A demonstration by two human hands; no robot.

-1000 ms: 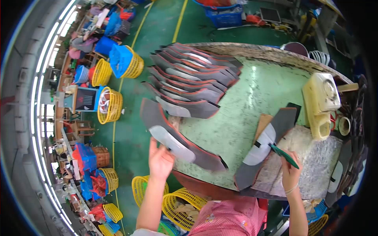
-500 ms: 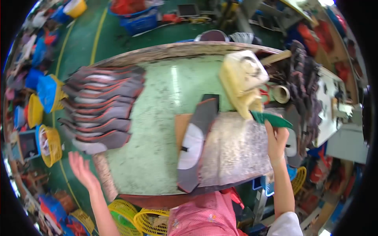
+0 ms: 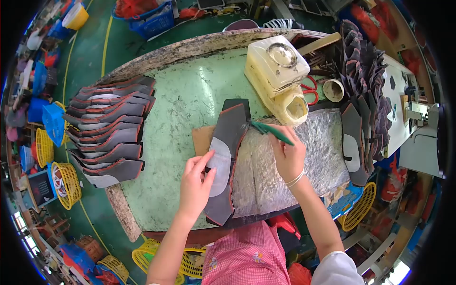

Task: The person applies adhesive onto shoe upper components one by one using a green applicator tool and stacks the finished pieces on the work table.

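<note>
A dark grey curved fabric piece (image 3: 232,124) with a light grey patch and orange edging lies slantwise on the worktable. My left hand (image 3: 194,183) rests on it, thumb and index fingertips apart and touching the light patch around a small black tab. In my right hand (image 3: 289,154) is a green-handled brush (image 3: 275,132), gripped between thumb and fingers. The brush's tip is at the piece's upper right edge; whether it touches is hard to tell. Under the piece's left side shows a brown card (image 3: 203,138). A yellowed plastic container (image 3: 295,108) with an open spout stands just beyond my right hand.
Overlapping similar pieces (image 3: 111,128) lie on the left of the green tabletop (image 3: 164,190). More are heaped at the right (image 3: 363,95). Red-handled scissors (image 3: 311,90) and a tape roll (image 3: 333,90) lie behind the plastic-covered board (image 3: 304,166). Yellow baskets (image 3: 69,185) stand beside the table.
My left hand has moved right from the table's left edge onto the fabric piece. My right hand has brought the brush left from the container's spout to the piece's edge.
</note>
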